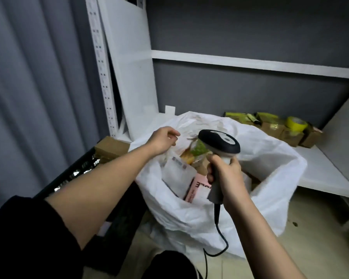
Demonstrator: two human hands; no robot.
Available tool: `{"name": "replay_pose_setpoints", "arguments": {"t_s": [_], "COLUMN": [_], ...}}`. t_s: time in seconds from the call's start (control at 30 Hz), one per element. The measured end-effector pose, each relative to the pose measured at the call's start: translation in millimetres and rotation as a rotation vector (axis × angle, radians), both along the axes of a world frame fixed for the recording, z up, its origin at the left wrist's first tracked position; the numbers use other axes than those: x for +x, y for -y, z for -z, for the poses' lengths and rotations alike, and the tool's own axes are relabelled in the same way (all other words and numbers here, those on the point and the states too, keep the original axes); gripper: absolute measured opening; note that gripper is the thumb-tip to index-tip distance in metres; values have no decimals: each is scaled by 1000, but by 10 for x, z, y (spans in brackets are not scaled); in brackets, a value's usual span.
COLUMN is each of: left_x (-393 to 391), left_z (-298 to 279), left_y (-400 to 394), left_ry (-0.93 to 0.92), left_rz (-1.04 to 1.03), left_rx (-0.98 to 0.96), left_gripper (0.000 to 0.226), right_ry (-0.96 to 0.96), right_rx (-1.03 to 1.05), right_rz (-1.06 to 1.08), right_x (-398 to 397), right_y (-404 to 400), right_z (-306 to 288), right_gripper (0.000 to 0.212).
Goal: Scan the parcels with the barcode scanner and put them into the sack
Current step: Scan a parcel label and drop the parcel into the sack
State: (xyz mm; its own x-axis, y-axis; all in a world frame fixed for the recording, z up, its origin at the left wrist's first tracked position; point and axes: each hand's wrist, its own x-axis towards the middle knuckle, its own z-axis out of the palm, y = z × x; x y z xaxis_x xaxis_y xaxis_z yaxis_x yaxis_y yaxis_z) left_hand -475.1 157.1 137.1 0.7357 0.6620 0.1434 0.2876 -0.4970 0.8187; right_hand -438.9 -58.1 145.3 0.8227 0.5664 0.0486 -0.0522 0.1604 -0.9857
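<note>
The right hand (225,174) has its fingers clamped on the scanner (220,150) handle, head held over the open white sack (270,158). The left hand (162,140) is at the sack's far-left rim, fingers loosely curled; whether they pinch the plastic I cannot tell. Parcels (179,174) lie inside, partly hidden by the sack's folds and the scanner. Boxes (290,135) on the shelf (320,174) behind are blurred.

Crinkled white plastic sack (199,214), matt plastic scanner (220,143), cardboard boxes (290,135)
</note>
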Motion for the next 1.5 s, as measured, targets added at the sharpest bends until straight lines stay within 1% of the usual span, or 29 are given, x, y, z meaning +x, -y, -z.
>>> {"name": "replay_pose_setpoints", "arguments": {"t_s": [0.07, 0.13, 0.2, 0.27, 0.37, 0.4, 0.5, 0.6, 0.67, 0.7, 0.8, 0.87, 0.9, 0.97, 1.03, 1.07, 1.1, 1.13, 1.17, 1.2, 1.23, 1.27, 1.3, 1.33, 1.37, 1.4, 1.43, 1.5], "left_x": [-435, -854, -1319, -1743, -2190, -2291, -2423, -2384, -2322, -2287, -2166, -2086, -2039, -1978, -1870, -1810, -1788, -1731, -1706, -1695, -1660, -1660, -1655, -1653, -1665, -1658, -1658, -1628], "left_z": [-54, 20, 192, 496, 996, 1203, 1753, 2315, 2659, 2848, 3341, 3591, 3677, 3827, 4013, 4082, 4138, 4189, 4197, 4141, 4223, 4208, 4241, 4338, 4403, 4452, 4477, 4545], "left_y": [-293, -591, -880, -1145, -1419, -1522, -1736, -1936, -2055, -2136, -2357, -2448, -2472, -2517, -2562, -2559, -2572, -2565, -2550, -2538, -2550, -2504, -2519, -2535, -2521, -2541, -2540, -2500], "left_ry": [34, 14, -54, -158, -338, -423, -678, -950, -1116, -1169, -1242, -1278, -1279, -1346, -1293, -1366, -1383, -1424, -1438, -1433, -1411, -1397, -1396, -1414, -1439, -1520, -1545, -1525], "left_rz": [-100, -222, -326, -390, -423, -397, -194, -16, 60, 78, 135, 169, 159, 290, 327, 486, 625, 615, 569, 509, 480, 422, 474, 565, 539, 498, 445, 391], "left_rx": [26, 61, 84, 58, -19, -43, -49, -72, -97, -97, -19, 38, 70, 286, 357, 388, 510, 492, 433, 329, 325, 216, 225, 395, 483, 468, 421, 340], "left_gripper": [15, 15, 13, 10, 11, 9, 21, 35, 45, 47, 47, 53, 52, 43, 42, 45, 52, 57, 58, 56, 51, 51, 54, 56, 62, 71, 74, 71], "right_ry": [11, 20, 32, 44, 3, -22, -67, -132, -167, -179, -193, -187, -186, -193, -208, -220, -236, -256, -276, -286, -292, -298, -301, -302, -301, -300, -301, -307], "right_rx": [-7, -35, -62, -106, -200, -231, -318, -387, -431, -457, -510, -558, -585, -630, -653, -659, -663, -663, -659, -649, -637, -624, -614, -607, -603, -598, -591, -577], "right_rz": [-103, -220, -368, -506, -623, -643, -650, -627, -638, -645, -689, -764, -803, -839, -839, -832, -827, -826, -831, -833, -829, -816, -794, -769, -745, -727, -717, -712], "right_x": [-241, -489, -775, -1046, -1301, -1337, -1322, -1248, -1212, -1204, -1188, -1165, -1141, -1089, -1034, -1003, -982, -962, -940, -924, -908, -898, -893, -876, -863, -845, -832, -809], "right_y": [-326, -646, -986, -1303, -1746, -1922, -2381, -2823, -3097, -3222, -3562, -3725, -3790, -3871, -3942, -3982, -4007, -4028, -4049, -4056, -4062, -4060, -4050, -4049, -4046, -4049, -4051, -4055], "right_z": [-9, 16, 120, 296, 623, 759, 1160, 1609, 1868, 1977, 2247, 2379, 2435, 2521, 2624, 2681, 2724, 2757, 2792, 2814, 2826, 2831, 2823, 2823, 2821, 2824, 2828, 2846], "right_gripper": [16, 15, 13, 13, 14, 17, 26, 25, 24, 23, 22, 19, 18, 21, 28, 32, 36, 39, 39, 38, 36, 35, 36, 40, 43, 43, 41, 38]}}
